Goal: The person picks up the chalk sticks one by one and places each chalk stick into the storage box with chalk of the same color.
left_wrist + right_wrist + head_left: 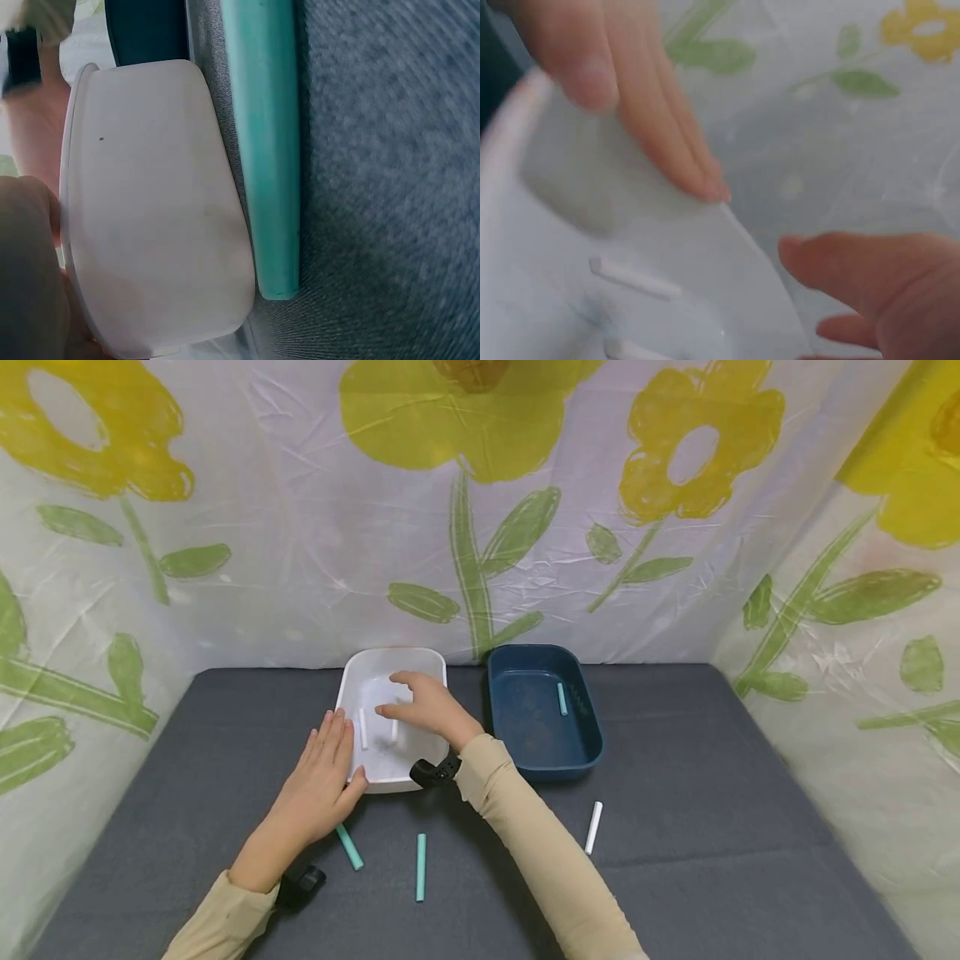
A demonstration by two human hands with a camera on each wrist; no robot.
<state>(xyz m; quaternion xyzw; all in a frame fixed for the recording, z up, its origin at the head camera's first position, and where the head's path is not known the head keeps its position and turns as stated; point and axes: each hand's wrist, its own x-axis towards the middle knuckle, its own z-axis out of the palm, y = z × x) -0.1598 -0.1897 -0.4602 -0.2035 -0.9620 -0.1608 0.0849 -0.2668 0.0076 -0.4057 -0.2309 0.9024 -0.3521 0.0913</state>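
My left hand (318, 777) rests on the left front rim of a white tray (393, 768), fingers straight and side by side. Over that tray reaches my right hand (431, 706), thumb and fingers spread apart with nothing between them. Below it in the tray lie two white chalk sticks, one at left (363, 729) and another (394, 732) partly covered by the right hand's fingers. A teal chalk stick (349, 847) pokes out from under the left hand; the left wrist view shows this teal chalk (266, 150) on the cloth along the tray's outer wall (157, 202).
A dark blue tray (543, 764) with one teal chalk stick (562, 699) in it stands right of the white one. On the grey cloth (697, 827) lie another teal stick (421, 867) and a white stick (593, 828). Behind hangs a flowered curtain (300, 568).
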